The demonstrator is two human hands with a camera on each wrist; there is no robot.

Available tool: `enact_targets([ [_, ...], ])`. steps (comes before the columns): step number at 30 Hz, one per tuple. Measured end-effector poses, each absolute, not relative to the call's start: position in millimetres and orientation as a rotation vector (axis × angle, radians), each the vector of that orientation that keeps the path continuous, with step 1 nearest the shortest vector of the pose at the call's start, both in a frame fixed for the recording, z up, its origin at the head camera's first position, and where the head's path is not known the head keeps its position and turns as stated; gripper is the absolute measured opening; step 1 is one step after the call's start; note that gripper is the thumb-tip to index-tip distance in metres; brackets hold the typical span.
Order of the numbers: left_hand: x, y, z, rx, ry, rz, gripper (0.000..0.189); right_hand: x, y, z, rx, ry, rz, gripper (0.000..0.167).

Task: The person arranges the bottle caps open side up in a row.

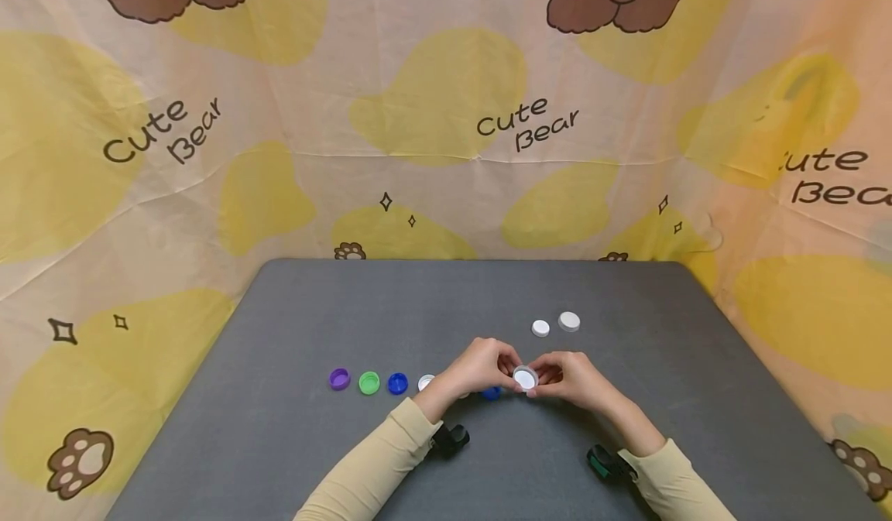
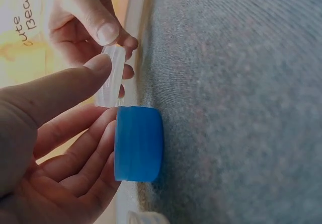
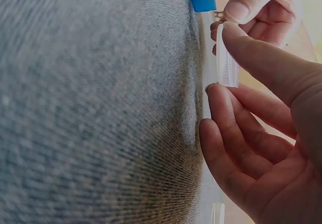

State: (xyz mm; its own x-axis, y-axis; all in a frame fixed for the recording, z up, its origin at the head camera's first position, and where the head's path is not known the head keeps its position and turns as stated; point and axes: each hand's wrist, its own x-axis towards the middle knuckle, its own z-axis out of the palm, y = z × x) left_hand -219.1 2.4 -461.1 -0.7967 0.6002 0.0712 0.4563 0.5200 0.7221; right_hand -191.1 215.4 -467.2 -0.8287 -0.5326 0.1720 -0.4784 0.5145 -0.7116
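Note:
A white bottle cap (image 1: 525, 379), its hollow side facing the head camera, is held between both hands over the table. On its left edge, my left hand (image 1: 484, 366) grips it with thumb and fingers. The right hand (image 1: 575, 379) pinches the opposite edge. Seen side-on in the left wrist view, the white cap (image 2: 113, 78) has the left thumb across it. Close beside the left fingers stands a blue bottle cap (image 2: 140, 144), partly covered by that hand in the head view.
To the left, a purple cap (image 1: 339, 379), green cap (image 1: 369, 383), blue cap (image 1: 398, 383) and partly hidden white cap (image 1: 427, 382) form a row on the grey table (image 1: 293, 443). Beyond the hands lie a small white cap (image 1: 540, 328) and a larger white cap (image 1: 569, 321).

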Motion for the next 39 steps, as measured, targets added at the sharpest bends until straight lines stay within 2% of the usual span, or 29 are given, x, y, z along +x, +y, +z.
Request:
enact_targets([
  [39, -221.8, -3.6, -469.6, 0.941, 2.545, 1.041, 0.023, -192.9, 209.8, -472.3, -0.848, 2.625, -1.176, 0.033],
])
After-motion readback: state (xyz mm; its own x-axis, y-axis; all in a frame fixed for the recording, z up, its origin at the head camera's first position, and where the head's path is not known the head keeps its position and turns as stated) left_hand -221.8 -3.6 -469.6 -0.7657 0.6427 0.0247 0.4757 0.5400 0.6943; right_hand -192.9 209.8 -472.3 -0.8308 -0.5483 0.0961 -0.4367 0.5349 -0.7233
